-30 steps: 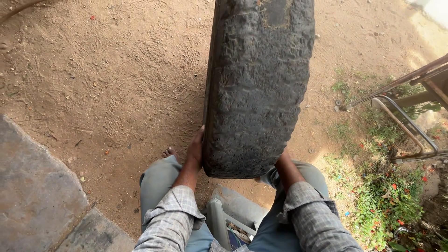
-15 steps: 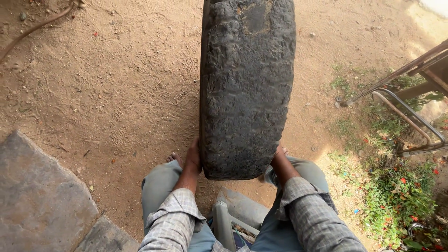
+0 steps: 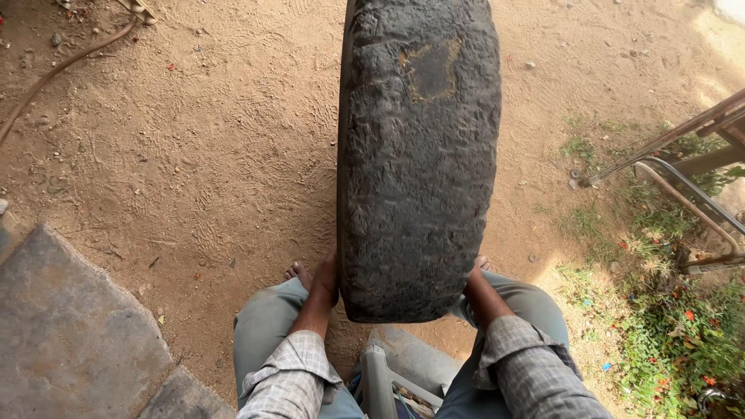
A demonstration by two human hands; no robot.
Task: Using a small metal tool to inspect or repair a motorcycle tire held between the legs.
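Rubber, black and badly worn, makes up the big tyre (image 3: 419,155) that fills the middle of the head view, standing upright on its tread on the sandy ground (image 3: 194,155). Its surface is cracked and rough, with a scuffed brownish patch near the top of the frame. It looks heavy and stiff, not slippery; the coarse tread should give plenty of purchase, and the sidewalls low down seem the sensible place to take hold.

Each hand's grip is spread flat against a side: the left hand (image 3: 324,281) presses the left sidewall, the right hand (image 3: 473,283) the right one, fingers mostly hidden behind the rubber. So the tyre sits clamped between both palms, its near end just above the knees, rising away toward the upper frame.

A stone slab (image 3: 70,334) lies lower left; a metal frame (image 3: 675,167) and weeds (image 3: 675,334) stand at right.
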